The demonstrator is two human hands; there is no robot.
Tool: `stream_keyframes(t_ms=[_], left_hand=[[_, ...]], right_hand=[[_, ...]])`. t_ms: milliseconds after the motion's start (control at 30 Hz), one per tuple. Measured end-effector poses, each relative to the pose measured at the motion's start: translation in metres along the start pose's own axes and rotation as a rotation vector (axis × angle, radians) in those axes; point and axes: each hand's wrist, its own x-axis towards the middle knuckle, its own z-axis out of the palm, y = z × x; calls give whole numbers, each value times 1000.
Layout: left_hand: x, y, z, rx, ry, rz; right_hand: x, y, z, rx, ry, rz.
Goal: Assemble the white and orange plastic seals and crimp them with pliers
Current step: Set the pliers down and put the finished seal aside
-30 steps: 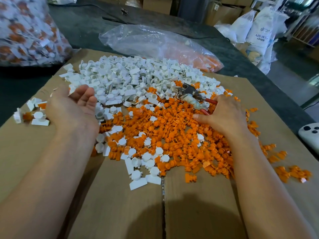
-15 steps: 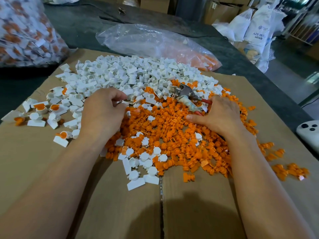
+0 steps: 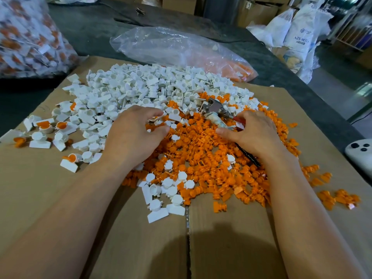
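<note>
A heap of white seal housings (image 3: pixel 141 85) covers the far half of the cardboard sheet (image 3: pixel 231 238), and a heap of orange inserts (image 3: pixel 201 158) lies nearer. Several assembled seals (image 3: pixel 45 127) rest at the left. My left hand (image 3: pixel 134 135) lies palm down where the white and orange heaps meet, fingers curled among the pieces; what it grips is hidden. My right hand (image 3: pixel 255 133) holds the pliers (image 3: pixel 215 109) by their handles, metal jaws pointing away to the upper left over the heap.
A clear plastic bag with orange parts (image 3: pixel 181 51) lies beyond the heaps. A large bag of assembled seals (image 3: pixel 28 37) stands at the far left. A white device (image 3: pixel 360 156) sits at the right table edge. Sacks and boxes stand behind.
My left hand swung from palm up at the left, over the assembled seals, to palm down on the heaps at the middle. My right hand stayed on the pliers.
</note>
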Motion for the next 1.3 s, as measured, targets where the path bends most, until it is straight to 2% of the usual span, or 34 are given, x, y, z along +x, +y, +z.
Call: stream_keyframes(t_ms=[133,300,400,467,567,700,767,1000,1300], left_hand=[[3,1,3,108,-161,52],[5,0,6,116,-185,84],[6,1,6,27,-112,82],[3,3,2,-58,51,94],[-1,8,-4,-202,266,36],[-1,10,-4,-416,251,-87],[0,11,-4,-467,225,-129],[-3,11,-3,-626,117,-171],[-3,13,-2,-729,28,-225]], right_hand=[[-3,-4,-3,41,87,-17],[-9,-10,-9,145,183,-47],[-14,-15,-11,273,295,-97],[-18,-21,-13,368,341,-163],[-27,-33,-14,430,263,-320],[-33,-48,-3,332,46,-500],[-33,-53,4,259,-10,-551],[-28,-58,14,110,-50,-524],[-24,-62,16,151,-53,-488]])
